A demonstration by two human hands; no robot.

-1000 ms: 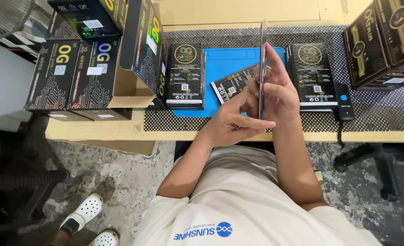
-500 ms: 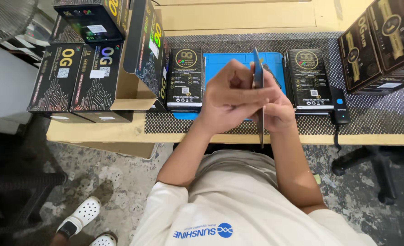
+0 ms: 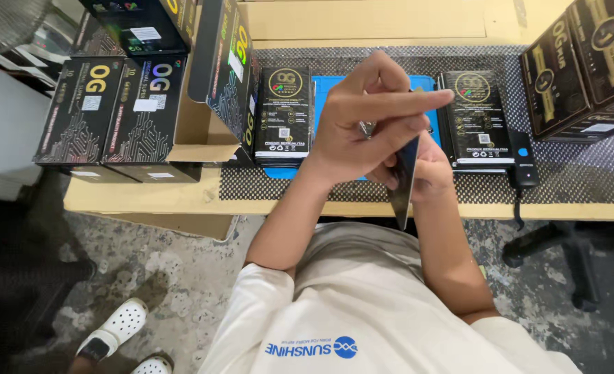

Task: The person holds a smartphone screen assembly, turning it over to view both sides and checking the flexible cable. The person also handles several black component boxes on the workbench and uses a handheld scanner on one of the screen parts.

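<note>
Both my hands hold a thin dark flat panel [image 3: 404,187], like a phone screen part, above the table's front edge. My left hand [image 3: 366,125] lies across the top with its fingers stretched to the right over the panel. My right hand [image 3: 428,173] grips the panel from behind and below, mostly hidden by the left hand. The panel's lower end hangs past the table edge toward my body. Under my hands lies a blue work mat [image 3: 335,93].
Flat black packets lie in a left stack [image 3: 284,114] and a right stack [image 3: 477,118] beside the blue mat on a black mesh mat [image 3: 570,166]. Black cartons stand at far left [image 3: 120,111] and far right [image 3: 584,62]. A small black device with a cable [image 3: 524,158] lies at right.
The panel came down from standing upright over the mat toward the table's front edge and tilted. My left hand rose from below the panel and now covers it from above.
</note>
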